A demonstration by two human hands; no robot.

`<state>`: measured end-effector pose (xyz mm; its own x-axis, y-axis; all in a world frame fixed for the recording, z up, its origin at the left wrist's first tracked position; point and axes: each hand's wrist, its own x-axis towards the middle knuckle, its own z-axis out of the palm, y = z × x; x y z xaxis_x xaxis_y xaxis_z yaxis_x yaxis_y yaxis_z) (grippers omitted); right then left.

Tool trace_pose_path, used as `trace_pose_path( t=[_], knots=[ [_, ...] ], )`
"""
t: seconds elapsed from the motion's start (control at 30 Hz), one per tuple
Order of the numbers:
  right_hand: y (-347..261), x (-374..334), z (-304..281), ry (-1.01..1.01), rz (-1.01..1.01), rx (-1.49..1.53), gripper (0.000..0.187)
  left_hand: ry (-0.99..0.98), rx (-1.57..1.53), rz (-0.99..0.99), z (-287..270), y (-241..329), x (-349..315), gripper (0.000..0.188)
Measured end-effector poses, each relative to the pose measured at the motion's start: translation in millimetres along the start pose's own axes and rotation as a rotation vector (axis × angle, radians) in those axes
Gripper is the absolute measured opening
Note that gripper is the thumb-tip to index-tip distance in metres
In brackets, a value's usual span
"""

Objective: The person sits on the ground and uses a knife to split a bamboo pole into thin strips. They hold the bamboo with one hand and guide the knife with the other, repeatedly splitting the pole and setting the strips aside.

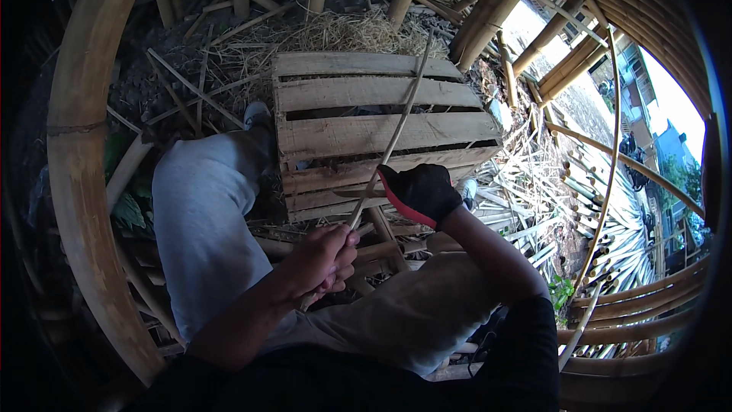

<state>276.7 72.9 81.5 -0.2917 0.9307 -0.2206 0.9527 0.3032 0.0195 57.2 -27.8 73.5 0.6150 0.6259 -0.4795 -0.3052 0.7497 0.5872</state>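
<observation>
Head view | left hand [326,259]: fist round 1 bamboo strip [407,107] | gloved right hand [421,194]: gripping 1 knife [352,194] across strip

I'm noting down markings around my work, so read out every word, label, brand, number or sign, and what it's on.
No text can be read.
Bamboo strip, gloved right hand, wooden slats: no lettering visible.
Distant blue building: too small to tell.
</observation>
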Motion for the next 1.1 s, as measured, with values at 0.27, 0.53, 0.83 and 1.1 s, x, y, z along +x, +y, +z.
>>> trace_pose_path(
  t=[0.27,0.53,0.83,1.1],
  knots=[
    [44.5,30.5,-1.1,0.104,0.17,-0.016,0.069,-0.013,0.025,0.021,7.0,2.5,-7.5,0.025],
    [72.2,40.0,-9.0,0.191,0.354,0.069,0.076,-0.034,0.045,0.001,15.9,3.1,-15.1,0.025],
    [-28.7,-22.8,-11.4,0.018,-0.034,0.099,0.068,-0.124,-0.272,-0.021,3.3,-9.3,-3.5,0.024],
    [-0.1,-24.6,-7.7,-0.041,0.053,0.125,0.07,-0.128,-0.301,-0.019,6.6,-11.8,0.3,0.023]
  ],
)
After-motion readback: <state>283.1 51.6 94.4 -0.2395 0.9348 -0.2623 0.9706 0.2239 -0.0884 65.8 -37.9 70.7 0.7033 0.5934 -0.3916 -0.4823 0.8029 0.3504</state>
